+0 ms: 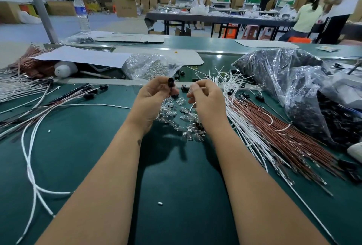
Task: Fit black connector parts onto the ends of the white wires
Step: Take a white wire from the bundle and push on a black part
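**Connector held up in left hand, right hand pinching something small**

Forearms filled the near edge of the frame, both reaching over the green mat (82, 147) toward the middle of the bench.

Far left: finished white wires (29, 158) looped across the mat, some already ending in black caps (103, 87).

Left hand (150, 98) was curled closed around a black connector (171, 81), held upright at the fingertips, above the mat. More dark parts seemed tucked lower in the same hand; couldn't tell how many.

Between and below the hands: a loose heap of clear glass bulbs (176, 115) on the mat.

Right hand (205, 98) had its fingers drawn together, pinching something small and pale. Wire end or bulb, couldn't tell.

Right of it: a bundle of loose white wire ends (221, 80) fanned out beside a sheaf of brown leads (284, 133). Further right, a clear bag of black parts (278, 72), plus a few strays on the mat.

Handling, my read:
- connector is light rigid plastic, small and smooth, easy to fumble. Pinch the body on the sides and keep the open end free.
- wire is thin and floppy, buckles if pushed from far back. Grip just behind the tip.
- bulbs look fragile, keep wrists off that heap.
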`<state>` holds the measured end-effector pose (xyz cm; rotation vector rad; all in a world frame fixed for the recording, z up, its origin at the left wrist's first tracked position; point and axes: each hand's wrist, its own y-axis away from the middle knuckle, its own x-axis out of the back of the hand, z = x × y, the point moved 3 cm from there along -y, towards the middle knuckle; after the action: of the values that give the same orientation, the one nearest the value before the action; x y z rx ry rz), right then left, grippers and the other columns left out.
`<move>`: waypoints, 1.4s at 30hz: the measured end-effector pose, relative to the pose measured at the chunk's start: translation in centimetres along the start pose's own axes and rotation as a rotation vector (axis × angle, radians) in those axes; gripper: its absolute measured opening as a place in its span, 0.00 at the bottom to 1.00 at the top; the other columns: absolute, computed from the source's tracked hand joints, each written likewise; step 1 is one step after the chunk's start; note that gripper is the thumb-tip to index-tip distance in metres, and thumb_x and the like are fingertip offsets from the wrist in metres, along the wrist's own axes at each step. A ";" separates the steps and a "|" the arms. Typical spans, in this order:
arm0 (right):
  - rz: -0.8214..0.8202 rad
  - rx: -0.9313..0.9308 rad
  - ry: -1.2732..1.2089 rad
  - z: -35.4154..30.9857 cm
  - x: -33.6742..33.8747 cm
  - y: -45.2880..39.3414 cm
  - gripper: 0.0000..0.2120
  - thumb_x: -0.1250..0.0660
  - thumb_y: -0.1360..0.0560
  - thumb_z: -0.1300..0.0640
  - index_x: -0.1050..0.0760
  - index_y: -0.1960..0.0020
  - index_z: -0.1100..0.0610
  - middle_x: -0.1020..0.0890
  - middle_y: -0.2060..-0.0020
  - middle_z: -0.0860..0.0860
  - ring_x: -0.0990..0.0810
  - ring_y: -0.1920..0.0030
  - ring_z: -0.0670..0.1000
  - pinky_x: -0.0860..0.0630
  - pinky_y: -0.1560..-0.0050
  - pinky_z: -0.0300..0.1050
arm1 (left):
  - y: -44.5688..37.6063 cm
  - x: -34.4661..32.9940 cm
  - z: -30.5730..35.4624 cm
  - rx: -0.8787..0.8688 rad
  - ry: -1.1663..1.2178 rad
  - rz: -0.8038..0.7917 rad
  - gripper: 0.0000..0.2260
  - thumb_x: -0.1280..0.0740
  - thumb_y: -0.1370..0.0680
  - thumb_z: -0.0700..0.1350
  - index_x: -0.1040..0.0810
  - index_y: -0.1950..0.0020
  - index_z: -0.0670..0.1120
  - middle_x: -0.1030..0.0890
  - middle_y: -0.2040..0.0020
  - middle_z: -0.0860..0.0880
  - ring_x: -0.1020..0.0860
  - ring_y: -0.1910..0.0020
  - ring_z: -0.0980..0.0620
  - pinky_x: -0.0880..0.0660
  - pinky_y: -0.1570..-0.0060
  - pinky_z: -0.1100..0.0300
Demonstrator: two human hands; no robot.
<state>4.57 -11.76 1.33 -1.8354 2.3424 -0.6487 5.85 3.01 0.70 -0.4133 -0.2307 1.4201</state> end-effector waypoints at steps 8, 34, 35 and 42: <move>-0.047 -0.105 -0.105 0.4 0.1 -0.1 0.06 0.37 0.23 0.63 0.22 0.55 0.57 0.21 0.68 0.51 0.24 0.71 0.44 0.26 0.68 0.38 | 0.0 0.4 -0.8 0.006 -0.338 0.133 0.06 0.38 0.20 0.41 0.22 0.54 0.45 0.28 0.67 0.50 0.36 0.74 0.59 0.38 0.73 0.69; -0.039 -0.109 -0.155 1.2 -0.9 0.2 0.09 0.31 0.25 0.62 0.23 0.63 0.54 0.21 0.71 0.50 0.24 0.69 0.48 0.23 0.61 0.49 | 0.0 -0.1 -1.4 -0.055 -0.483 0.107 0.02 0.30 0.25 0.38 0.17 0.57 0.43 0.17 0.61 0.45 0.22 0.62 0.53 0.23 0.54 0.54; -0.042 -0.108 -0.167 1.1 -1.0 0.3 0.10 0.31 0.25 0.63 0.22 0.63 0.53 0.21 0.71 0.49 0.24 0.70 0.47 0.23 0.61 0.48 | 0.0 -0.1 -1.4 -0.051 -0.476 0.105 0.02 0.30 0.25 0.38 0.17 0.57 0.42 0.17 0.62 0.45 0.22 0.62 0.53 0.23 0.55 0.54; -0.055 -0.101 -0.135 1.1 -1.0 0.4 0.09 0.31 0.25 0.62 0.22 0.63 0.54 0.21 0.71 0.50 0.24 0.69 0.48 0.23 0.61 0.50 | 0.3 -0.3 -1.2 -0.047 -0.462 0.102 0.03 0.30 0.25 0.37 0.17 0.57 0.39 0.17 0.62 0.41 0.24 0.63 0.52 0.26 0.57 0.57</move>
<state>4.80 -11.01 0.01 -1.9250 2.2845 -0.4043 6.07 2.57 -0.50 -0.1301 -0.6244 1.6003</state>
